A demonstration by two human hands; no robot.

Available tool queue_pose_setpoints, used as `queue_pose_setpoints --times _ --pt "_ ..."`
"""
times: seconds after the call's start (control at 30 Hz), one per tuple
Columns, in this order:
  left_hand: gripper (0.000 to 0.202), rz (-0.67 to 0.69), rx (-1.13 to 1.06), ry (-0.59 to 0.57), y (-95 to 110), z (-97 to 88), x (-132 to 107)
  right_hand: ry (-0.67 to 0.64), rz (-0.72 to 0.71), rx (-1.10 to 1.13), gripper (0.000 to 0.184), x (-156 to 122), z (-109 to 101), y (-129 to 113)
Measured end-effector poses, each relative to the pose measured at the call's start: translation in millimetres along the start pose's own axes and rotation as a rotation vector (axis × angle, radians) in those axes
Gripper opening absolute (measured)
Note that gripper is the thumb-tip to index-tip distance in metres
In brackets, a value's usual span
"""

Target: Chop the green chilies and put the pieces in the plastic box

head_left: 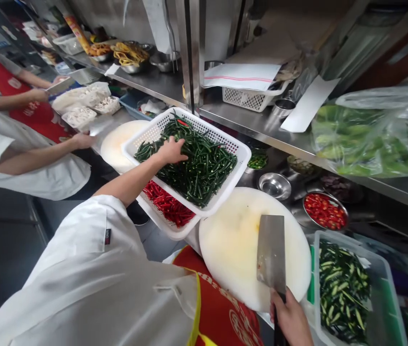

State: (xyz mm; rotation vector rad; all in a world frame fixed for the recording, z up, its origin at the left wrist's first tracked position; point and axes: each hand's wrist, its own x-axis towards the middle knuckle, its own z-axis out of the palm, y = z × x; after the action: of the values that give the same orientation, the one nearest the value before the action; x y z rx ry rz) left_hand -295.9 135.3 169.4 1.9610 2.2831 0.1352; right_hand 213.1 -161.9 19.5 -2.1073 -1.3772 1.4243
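My left hand (172, 151) lies with its fingers apart on a heap of long green chillies (200, 168), in a white perforated basket (242, 161). Whether any chilli is under the palm is hidden. Below that basket, red chillies (170, 204) show in a second white basket (178, 233). My right hand (290, 317) is closed around the dark handle of a cleaver (271, 250). Its broad blade rests over the right part of a round white chopping board (229, 240).
To the right stands a clear tub (387, 269) of cut green chillies. Behind the board are a metal bowl (274, 185) and a bowl of chopped red chillies (325, 210). A steel shelf (247, 120) runs above, bearing bagged green vegetables (373, 134). Co-workers' arms (42, 154) are at left.
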Motion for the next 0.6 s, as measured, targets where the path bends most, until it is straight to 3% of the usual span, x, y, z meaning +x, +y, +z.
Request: queue_pose_setpoints --times 0.1,0.17,0.23,0.3,0.37,0.43,0.53,0.6 --pt "0.077 0.151 0.026 -0.072 21.1 11.9 -20.2 0.036 -0.035 -0.044 0.036 -4.0 1.7 -6.7" --pt "0.077 0.211 0.01 -0.162 25.8 7.8 -18.8 0.06 -0.043 -0.074 0.036 -8.0 3.8 -12.1" --pt "0.082 0.246 0.007 -0.219 20.5 -9.3 -5.4 0.082 -0.04 -0.085 0.035 -11.8 6.4 -16.6" --pt "0.088 0.236 0.05 -0.192 8.7 -33.7 15.2 0.096 -0.035 -0.081 0.035 -14.4 9.2 -19.4" --pt "0.095 0.151 0.092 -0.16 -1.9 -54.5 35.3 0.114 -0.033 -0.073 0.035 -15.4 11.7 -20.2" --pt "0.1 0.051 0.101 -0.213 -3.3 -61.8 47.5 0.125 -0.039 -0.065 0.037 -15.3 13.6 -19.5" --pt "0.11 -0.031 0.124 -0.345 16.7 -44.3 46.0 0.123 -0.047 -0.054 0.037 -14.2 15.2 -17.4" --pt "0.117 -0.033 0.148 -0.357 37.5 -23.8 36.9 0.121 -0.044 -0.056 0.036 -13.6 15.8 -16.1"
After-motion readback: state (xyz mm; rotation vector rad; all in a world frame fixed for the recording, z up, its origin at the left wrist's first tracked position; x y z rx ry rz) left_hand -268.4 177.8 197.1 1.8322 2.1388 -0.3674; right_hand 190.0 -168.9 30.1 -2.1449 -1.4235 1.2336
